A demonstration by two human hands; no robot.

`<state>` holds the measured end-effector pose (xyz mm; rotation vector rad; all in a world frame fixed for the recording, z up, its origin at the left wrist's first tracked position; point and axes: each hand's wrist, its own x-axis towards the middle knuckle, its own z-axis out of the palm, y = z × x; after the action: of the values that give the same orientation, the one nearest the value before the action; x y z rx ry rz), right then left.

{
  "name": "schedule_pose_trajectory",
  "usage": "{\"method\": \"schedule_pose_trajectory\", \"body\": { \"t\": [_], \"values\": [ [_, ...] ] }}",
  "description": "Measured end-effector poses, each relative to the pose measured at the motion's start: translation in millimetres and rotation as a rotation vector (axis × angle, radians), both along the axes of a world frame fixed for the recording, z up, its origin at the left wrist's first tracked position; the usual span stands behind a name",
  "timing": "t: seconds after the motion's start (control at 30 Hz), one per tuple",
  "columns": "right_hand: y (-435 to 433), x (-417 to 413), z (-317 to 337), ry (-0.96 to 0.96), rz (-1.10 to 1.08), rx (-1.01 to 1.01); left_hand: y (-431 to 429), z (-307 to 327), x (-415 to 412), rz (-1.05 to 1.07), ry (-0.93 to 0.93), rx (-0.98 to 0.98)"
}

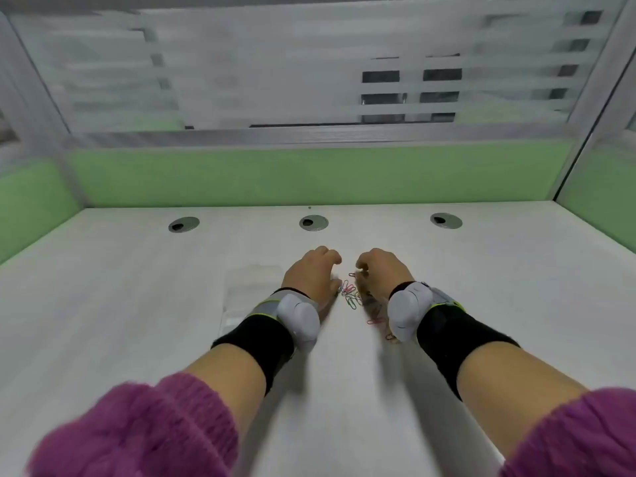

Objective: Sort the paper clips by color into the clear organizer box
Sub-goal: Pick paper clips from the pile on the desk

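Observation:
A small heap of coloured paper clips [351,295], pink, green and silver, lies on the white desk between my two hands. More pink clips [375,320] trail toward my right wrist. My left hand [311,273] rests just left of the heap with its fingers curled down; its fingertips are hidden. My right hand [380,270] sits just right of the heap, fingers curled toward a red clip [352,275]; whether it pinches anything is hidden. The clear organizer box [249,290] lies flat on the desk left of my left hand, faint and blurred.
The white desk [137,321] has three round cable grommets [313,222] along its back. A green partition [309,173] with frosted glass above closes the back and both sides. Purple sleeves and black wrist bands with white devices cover my forearms.

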<state>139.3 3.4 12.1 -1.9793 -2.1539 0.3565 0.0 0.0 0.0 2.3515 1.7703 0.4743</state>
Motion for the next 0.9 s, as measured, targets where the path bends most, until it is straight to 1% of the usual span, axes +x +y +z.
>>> {"method": "schedule_pose_trajectory", "body": {
  "t": [0.43,0.9],
  "values": [
    [5,-4,-1,-0.057,-0.043,-0.026,0,1,-3,0.020,0.002,0.003],
    [-37,43,21,0.019,-0.091,-0.007,-32,22,27,-0.060,0.027,0.004]
  ]
}}
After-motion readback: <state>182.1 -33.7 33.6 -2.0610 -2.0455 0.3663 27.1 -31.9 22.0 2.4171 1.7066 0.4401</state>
